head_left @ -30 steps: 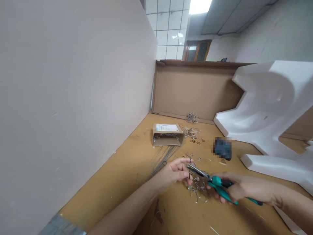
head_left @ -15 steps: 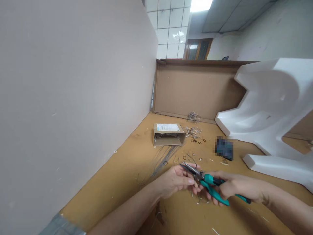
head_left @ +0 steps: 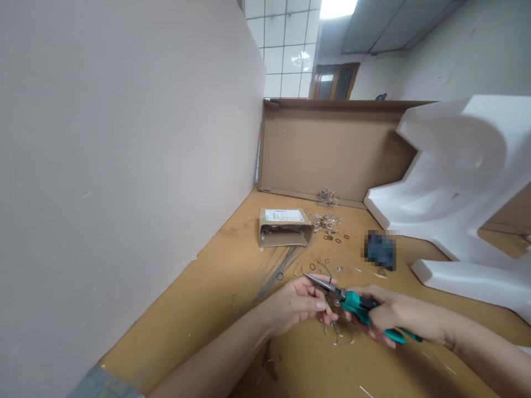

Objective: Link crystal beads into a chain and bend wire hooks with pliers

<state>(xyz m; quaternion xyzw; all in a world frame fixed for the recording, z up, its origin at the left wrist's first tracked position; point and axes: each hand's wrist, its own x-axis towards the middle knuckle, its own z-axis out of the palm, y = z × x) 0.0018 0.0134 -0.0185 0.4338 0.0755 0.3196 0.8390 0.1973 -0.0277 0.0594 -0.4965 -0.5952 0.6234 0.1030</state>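
"Where are the teal-handled, pointed metal snips?"
"Near side, right hand gripping the handles, probably the best hold; they look stiff. Left hand's curled beside the blades; can't tell its grip."

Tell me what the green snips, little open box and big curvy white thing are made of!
The snips have shiny gray blades, probably steel, and smooth green-and-black handles, maybe plastic. The box looks like matte cardboard: brown, thin folded walls. The curvy white piece seems matte foam: thick molded edges, though hard plastic's possible.
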